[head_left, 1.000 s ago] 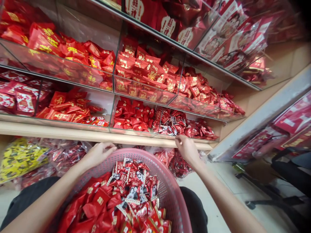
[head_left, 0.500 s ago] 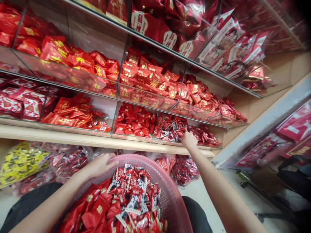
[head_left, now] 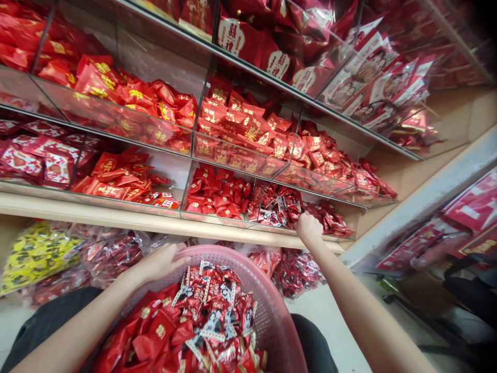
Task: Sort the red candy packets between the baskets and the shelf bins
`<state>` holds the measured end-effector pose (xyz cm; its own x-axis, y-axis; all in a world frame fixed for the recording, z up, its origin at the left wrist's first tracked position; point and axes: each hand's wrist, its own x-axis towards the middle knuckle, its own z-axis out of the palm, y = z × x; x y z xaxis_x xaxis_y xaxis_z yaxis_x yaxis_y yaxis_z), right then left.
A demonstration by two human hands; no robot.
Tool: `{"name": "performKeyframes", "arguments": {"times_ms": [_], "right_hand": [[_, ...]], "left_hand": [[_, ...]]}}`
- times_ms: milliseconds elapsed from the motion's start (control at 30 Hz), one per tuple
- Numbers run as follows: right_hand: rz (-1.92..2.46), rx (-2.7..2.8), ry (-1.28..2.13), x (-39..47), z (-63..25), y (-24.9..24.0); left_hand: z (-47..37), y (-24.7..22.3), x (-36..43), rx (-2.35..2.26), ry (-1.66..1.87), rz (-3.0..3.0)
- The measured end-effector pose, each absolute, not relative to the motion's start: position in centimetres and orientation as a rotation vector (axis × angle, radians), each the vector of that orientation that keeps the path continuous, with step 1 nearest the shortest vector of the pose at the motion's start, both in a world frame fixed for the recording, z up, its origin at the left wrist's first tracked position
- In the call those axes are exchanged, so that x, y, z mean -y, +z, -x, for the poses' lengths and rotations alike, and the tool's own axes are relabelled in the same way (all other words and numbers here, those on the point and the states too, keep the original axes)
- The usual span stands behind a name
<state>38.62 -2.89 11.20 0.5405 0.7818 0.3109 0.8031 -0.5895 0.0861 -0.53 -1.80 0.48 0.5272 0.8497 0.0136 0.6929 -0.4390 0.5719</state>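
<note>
A pink plastic basket (head_left: 274, 305) stands between my knees, filled with red candy packets (head_left: 157, 329) and red, black and white packets (head_left: 213, 316). My left hand (head_left: 165, 263) grips its far left rim, the thumb lying inside the edge. Stretched forward, my right hand (head_left: 309, 228) is at the front panel of the lowest shelf, curled like a fist. Its fingertips are hidden, so whatever they hold does not show. Just left of it lie red and black packets (head_left: 280, 204) in a compartment; dark red packets (head_left: 332, 218) lie to its right.
Clear dividers split the shelves into compartments of red packets (head_left: 236, 124). A pale wooden ledge (head_left: 97, 215) runs along the bottom. Under it are bagged sweets (head_left: 112, 256) and a yellow bag (head_left: 37, 254). At the right, a wall edge (head_left: 423, 207) slopes beside red packages (head_left: 411, 243).
My right hand has moved slightly right and down along the shelf front. My left hand stays on the basket rim. The shelves have shifted slightly right in view.
</note>
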Motion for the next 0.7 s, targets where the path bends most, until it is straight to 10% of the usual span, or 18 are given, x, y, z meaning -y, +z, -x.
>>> {"name": "performKeyframes", "arguments": {"times_ms": [700], "right_hand": [[2.25, 1.103, -0.057, 3.0, -41.6, 9.3]], "left_hand": [[0.7, -0.2, 1.5, -1.295, 0.379, -2.282]]}}
